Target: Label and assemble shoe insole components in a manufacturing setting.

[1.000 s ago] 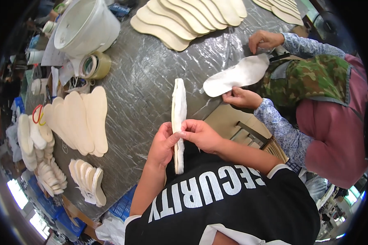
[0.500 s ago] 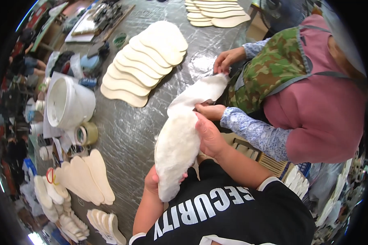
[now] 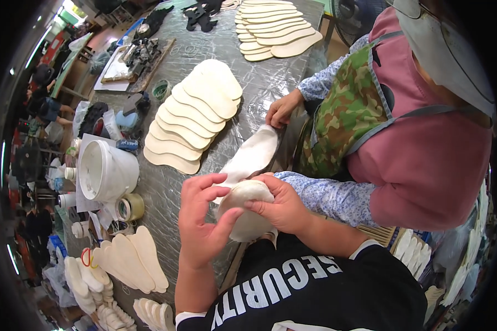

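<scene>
A fluffy white insole [image 3: 249, 225] is bent upward in front of me, its pale rim curled over at the top. My right hand [image 3: 286, 205] pinches it by that upper edge, thumb on the near face. On its other side my left hand [image 3: 200, 218] is raised with thumb and fingers apart, close to the insole's left edge. Just beyond, a co-worker's hand [image 3: 283, 110] grips the far end of another white fleecy insole [image 3: 255, 151]; my right hand and insole hide that person's other hand.
Cream insoles lie overlapped in a row [image 3: 190, 118] on the plastic-covered table [image 3: 204, 47], with another stack [image 3: 276, 30] farther back. On the left stand a white bucket [image 3: 107, 171] and a yellowish jar [image 3: 131, 208]. More insoles [image 3: 130, 256] lie nearer. The co-worker's camouflage apron [image 3: 339, 107] is close on the right.
The insole in front of me has gone from stretched out to bent upward. My left hand has left its lower end and risen. The co-worker's insole has shifted slightly nearer.
</scene>
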{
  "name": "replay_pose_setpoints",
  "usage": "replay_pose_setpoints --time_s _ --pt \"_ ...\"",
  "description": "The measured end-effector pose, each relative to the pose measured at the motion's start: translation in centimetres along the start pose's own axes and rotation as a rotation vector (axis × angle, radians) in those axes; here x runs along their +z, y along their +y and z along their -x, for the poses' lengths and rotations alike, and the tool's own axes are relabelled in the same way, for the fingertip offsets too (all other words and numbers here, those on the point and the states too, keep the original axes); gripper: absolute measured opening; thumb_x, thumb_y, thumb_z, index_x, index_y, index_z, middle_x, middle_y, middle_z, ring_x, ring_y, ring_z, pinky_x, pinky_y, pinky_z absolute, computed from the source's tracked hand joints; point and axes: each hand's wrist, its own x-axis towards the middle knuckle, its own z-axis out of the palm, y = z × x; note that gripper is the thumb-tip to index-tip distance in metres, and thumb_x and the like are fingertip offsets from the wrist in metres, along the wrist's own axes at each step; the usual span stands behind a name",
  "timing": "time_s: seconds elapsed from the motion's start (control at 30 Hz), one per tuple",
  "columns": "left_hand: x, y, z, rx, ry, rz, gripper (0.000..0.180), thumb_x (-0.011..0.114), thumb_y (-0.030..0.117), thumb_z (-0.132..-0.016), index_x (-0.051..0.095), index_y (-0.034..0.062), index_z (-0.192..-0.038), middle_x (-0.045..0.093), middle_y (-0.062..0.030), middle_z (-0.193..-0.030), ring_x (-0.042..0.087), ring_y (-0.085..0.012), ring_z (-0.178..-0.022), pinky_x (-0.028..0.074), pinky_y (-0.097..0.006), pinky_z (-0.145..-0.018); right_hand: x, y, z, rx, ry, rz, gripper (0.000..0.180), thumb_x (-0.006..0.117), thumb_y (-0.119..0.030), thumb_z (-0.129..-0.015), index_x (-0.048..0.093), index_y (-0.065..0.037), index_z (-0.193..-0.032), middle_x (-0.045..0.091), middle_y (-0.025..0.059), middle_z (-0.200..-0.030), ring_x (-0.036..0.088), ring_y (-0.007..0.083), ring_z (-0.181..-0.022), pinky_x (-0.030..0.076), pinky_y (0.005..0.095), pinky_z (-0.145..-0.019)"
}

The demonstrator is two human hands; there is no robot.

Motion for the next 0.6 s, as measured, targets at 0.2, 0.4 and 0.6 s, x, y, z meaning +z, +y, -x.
replay_pose_setpoints --time_s 0.2,0.4,0.6 --pt "1.2 1.2 -1.7 0.102 -0.014 -0.145 0.019 0.070 0.002 -0.066 0.058 0.0019 -0.081 0.059 -0.0127 -0.099 0.051 -0.0252 -0.094 0.040 -0.035 -0.084 -0.3 -1.2 0.5 -0.026 0.006 0.177 0.024 0.064 -0.011 -0.083 0.058 -0.004 -0.105 0.060 0.0022 -0.093 0.054 0.0074 -0.086 0.044 0.0229 -0.075" --pt "1.9 1.7 -2.4 0.165 -0.074 -0.223 0.016 0.068 0.000 -0.067 0.056 0.0020 -0.078 0.060 -0.0114 -0.096 0.053 -0.0243 -0.090 0.043 -0.033 -0.078 -0.8 -2.0 1.0 -0.056 0.043 0.216 0.021 0.063 -0.012 -0.084 0.058 -0.004 -0.102 0.061 0.0022 -0.090 0.053 0.0065 -0.082 0.045 0.0227 -0.072" --pt "3.2 2.0 -2.1 0.095 -0.018 -0.114 0.010 0.064 0.000 -0.072 0.056 0.0032 -0.077 0.061 -0.0086 -0.088 0.056 -0.0256 -0.081 0.041 -0.035 -0.075 -1.0 -1.8 1.6 -0.092 0.040 0.258 0.018 0.062 -0.011 -0.085 0.057 -0.004 -0.100 0.059 0.0010 -0.089 0.051 0.0049 -0.083 0.044 0.0217 -0.071"
